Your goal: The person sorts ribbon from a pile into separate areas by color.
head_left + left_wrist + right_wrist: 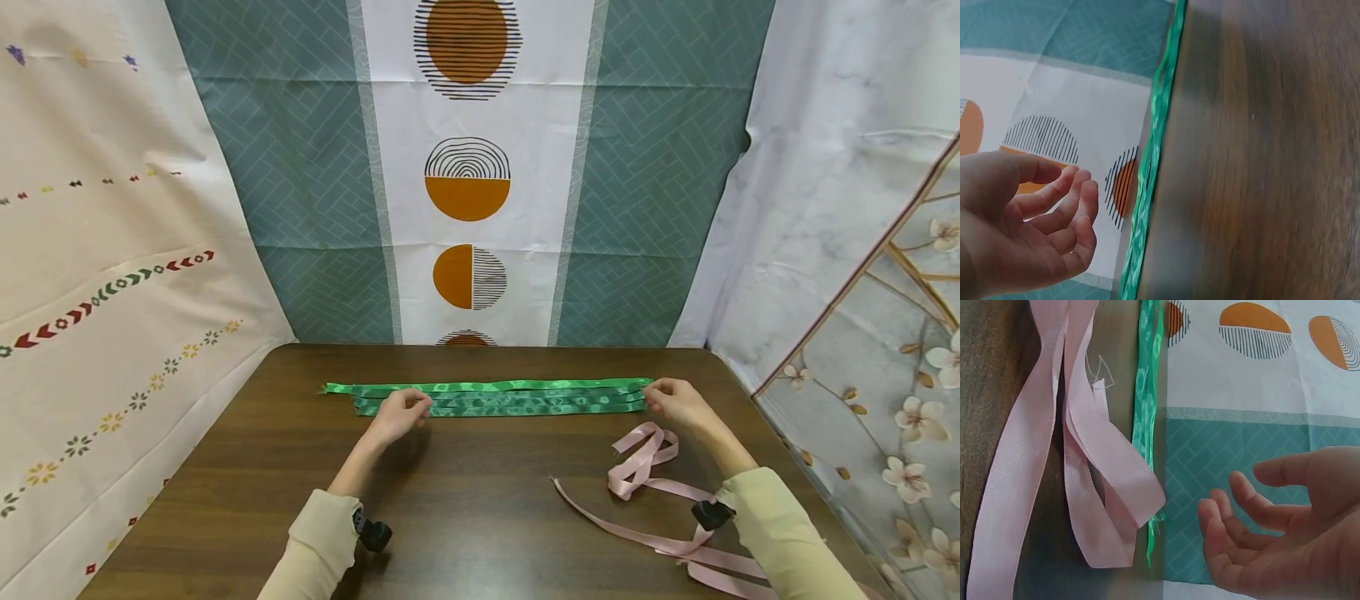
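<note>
Several green ribbons lie side by side across the far part of the table, one brighter green ribbon along the back. My left hand hovers over or near their left part; in the left wrist view its fingers curve loosely with no ribbon between them. By the ribbons' right ends is my right hand. The right wrist view shows this hand with thumb and fingers apart, holding nothing. Whether its fingertips touch the ribbon ends I cannot tell from the head view.
Loose pink ribbon lies in folds on the right of the brown wooden table, partly beneath the right forearm. More pink strands run toward the near right edge. Patterned cloth hangs behind the table, with cloths on both sides.
</note>
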Motion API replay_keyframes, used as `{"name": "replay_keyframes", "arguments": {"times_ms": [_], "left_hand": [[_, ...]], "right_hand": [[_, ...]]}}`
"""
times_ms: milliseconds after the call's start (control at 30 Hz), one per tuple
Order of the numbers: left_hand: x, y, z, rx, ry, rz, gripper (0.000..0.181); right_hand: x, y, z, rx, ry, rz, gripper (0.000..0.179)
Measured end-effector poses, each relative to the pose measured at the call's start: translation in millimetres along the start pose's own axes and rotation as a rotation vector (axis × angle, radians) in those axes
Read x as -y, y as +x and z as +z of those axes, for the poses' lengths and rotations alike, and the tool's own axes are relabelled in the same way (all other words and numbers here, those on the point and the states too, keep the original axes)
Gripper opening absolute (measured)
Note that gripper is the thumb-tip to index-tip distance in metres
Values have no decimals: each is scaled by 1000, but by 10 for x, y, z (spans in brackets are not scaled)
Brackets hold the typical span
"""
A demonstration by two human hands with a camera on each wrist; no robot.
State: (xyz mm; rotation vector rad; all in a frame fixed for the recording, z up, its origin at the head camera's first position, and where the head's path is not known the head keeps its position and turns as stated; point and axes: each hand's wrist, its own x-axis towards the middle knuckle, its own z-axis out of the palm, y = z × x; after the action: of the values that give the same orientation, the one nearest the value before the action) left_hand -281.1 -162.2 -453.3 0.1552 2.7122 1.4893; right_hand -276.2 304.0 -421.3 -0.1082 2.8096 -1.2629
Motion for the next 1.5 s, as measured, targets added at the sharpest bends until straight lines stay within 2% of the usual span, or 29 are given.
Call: {"name": "replay_keyframes", "arguments": {"times_ms": [333,633,800,1067,1300,1500], "left_hand": [[-77,7,127,87,36,54,23],[-189,-12,219,120,58,68,26],[-237,11,307,137,40,89,27],[-311,31,489,230,-43,130,26],[-317,24,599,283,-2,168,27],[-357,34,698,300,0,189,26]], "right_hand": [[-13,-48,-3,19,-96,5,36],[-26,-62,-14,33,-118,-13,34],[-40,-78,-34,38,-134,-14,31],[-71,-77,-59,123,-214,-37,27],[-121,-43,-19,183,-254,-37,20],[-141,-23,31,186,-311,-14,19]]}}
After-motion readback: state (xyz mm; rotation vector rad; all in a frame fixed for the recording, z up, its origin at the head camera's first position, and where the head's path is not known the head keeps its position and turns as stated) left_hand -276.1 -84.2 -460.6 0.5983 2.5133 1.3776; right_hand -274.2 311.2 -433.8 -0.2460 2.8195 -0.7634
